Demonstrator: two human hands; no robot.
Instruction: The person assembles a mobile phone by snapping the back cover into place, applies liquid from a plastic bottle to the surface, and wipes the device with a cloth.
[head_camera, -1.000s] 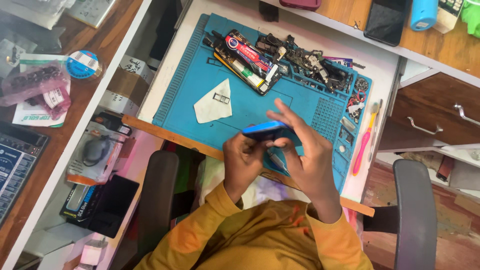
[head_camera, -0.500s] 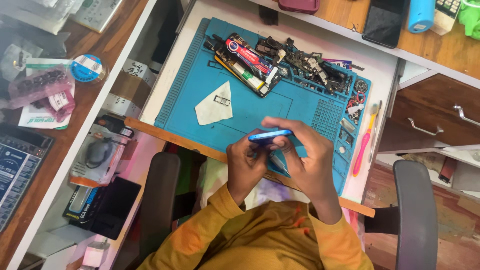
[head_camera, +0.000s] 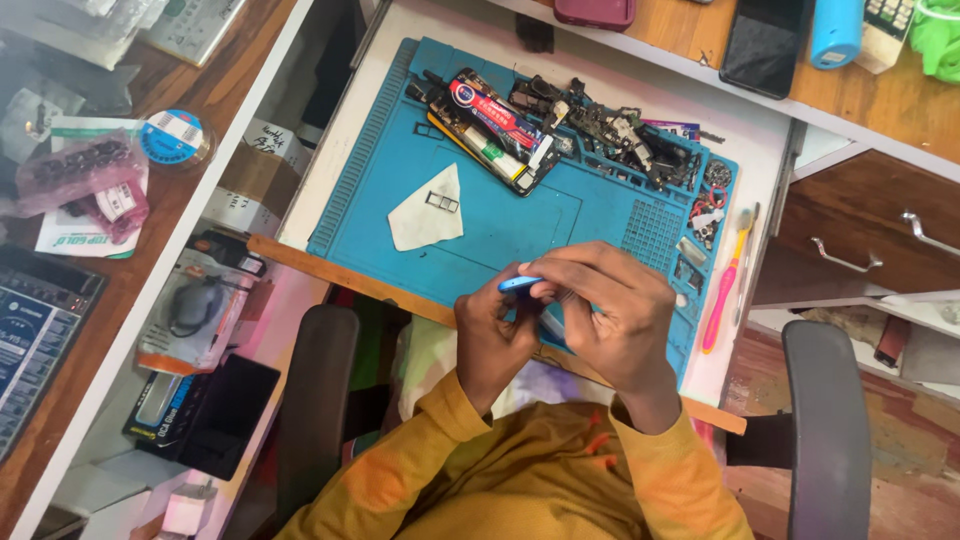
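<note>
Head view: 2 hands meet at the near edge of a blue work mat (head_camera: 560, 215), pinched together on a thin blue device (head_camera: 520, 284) held edge-up — seemingly so its side can be worked. The left hand (head_camera: 495, 335) braces it from 9 o'clock; the right hand (head_camera: 615, 315) curls over from 3 o'clock. At 12 o'clock, an opened phone (head_camera: 495, 130) and a heap of loose parts (head_camera: 610, 130) lie within reach. A pink toothbrush (head_camera: 725, 280) rests at the mat's right edge.

Mat (head_camera: 520, 225): you see matt blue rubber, ribbed edges.
Phone (head_camera: 521, 284): glossy blue plastic.
Counter (head_camera: 670, 85): smooth white laminate.
</note>
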